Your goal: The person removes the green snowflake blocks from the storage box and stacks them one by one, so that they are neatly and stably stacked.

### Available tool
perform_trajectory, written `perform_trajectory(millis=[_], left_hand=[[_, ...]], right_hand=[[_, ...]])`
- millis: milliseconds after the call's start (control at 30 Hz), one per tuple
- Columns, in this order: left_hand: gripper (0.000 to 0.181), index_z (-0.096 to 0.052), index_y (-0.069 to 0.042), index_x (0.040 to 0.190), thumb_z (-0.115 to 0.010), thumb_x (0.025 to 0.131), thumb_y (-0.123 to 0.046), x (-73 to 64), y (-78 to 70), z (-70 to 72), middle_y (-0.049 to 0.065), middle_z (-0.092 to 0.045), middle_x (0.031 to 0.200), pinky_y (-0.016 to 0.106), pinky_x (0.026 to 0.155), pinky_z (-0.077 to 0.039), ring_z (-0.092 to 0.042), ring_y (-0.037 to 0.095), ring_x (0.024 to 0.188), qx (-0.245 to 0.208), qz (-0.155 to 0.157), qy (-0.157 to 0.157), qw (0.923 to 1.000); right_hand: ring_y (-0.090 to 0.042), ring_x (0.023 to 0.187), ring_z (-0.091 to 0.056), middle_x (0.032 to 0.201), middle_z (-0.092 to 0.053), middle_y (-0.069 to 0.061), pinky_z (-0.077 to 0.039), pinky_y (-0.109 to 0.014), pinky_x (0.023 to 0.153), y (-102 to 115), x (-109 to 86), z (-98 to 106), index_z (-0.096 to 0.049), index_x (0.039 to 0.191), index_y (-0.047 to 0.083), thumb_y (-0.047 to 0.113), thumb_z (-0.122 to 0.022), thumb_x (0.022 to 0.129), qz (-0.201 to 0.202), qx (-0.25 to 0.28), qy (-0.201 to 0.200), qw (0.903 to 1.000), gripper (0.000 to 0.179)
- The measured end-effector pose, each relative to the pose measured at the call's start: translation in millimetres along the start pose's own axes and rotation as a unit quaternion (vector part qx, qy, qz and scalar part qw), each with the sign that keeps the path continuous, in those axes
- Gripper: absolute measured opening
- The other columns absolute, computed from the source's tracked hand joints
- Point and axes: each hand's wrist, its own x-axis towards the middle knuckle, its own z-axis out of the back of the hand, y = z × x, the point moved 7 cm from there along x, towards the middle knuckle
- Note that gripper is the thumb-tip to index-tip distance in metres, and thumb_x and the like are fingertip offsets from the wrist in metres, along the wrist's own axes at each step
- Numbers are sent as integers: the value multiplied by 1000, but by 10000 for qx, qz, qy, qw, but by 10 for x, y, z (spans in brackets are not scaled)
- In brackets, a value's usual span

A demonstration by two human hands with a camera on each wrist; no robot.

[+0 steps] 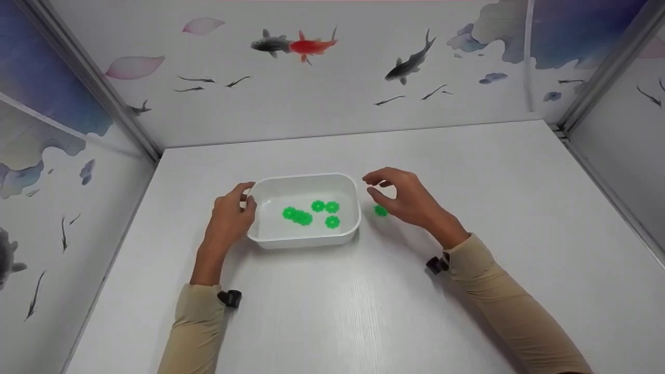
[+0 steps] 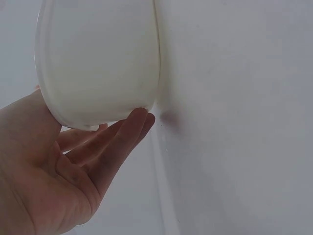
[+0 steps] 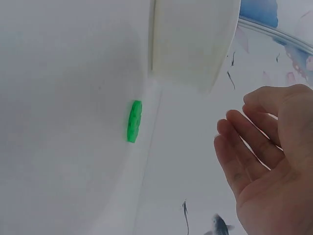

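Note:
A white plastic tub (image 1: 302, 242) stands on the table, with several green flower-shaped discs (image 1: 332, 222) lying flat inside it. My left hand (image 1: 227, 217) grips the tub's left end. In the left wrist view, its fingers (image 2: 128, 139) lie against the outside of the wall while the thumb is hidden behind the rim. Off the tub's right end hovers my right hand (image 1: 410, 195), thumb and fingertips apart with nothing between them. Below it one more green disc (image 1: 381, 210) lies on the table, partly covered by the hand in the head view.
The white table (image 1: 332, 311) meets a back wall (image 1: 332, 104) printed with fish and petals. Similar panels (image 1: 41, 208) rise at the sides, joined by metal corner posts (image 1: 98, 78). A small black camera sits on each wrist, at the sleeve cuffs (image 1: 465, 254).

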Motion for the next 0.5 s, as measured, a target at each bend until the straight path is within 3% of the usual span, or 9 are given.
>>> perform_trajectory(millis=[500], left_hand=[[48, -52, -15, 160, -49, 113, -22, 0, 9, -3, 22, -70, 142, 46, 86, -65, -77, 33, 111, -84, 60, 34, 9999]], right_hand=[[-32, 118, -75, 130, -78, -12, -61, -48, 104, 225, 155, -212, -75, 131, 9, 12, -74, 103, 360, 83, 260, 9990, 28]])
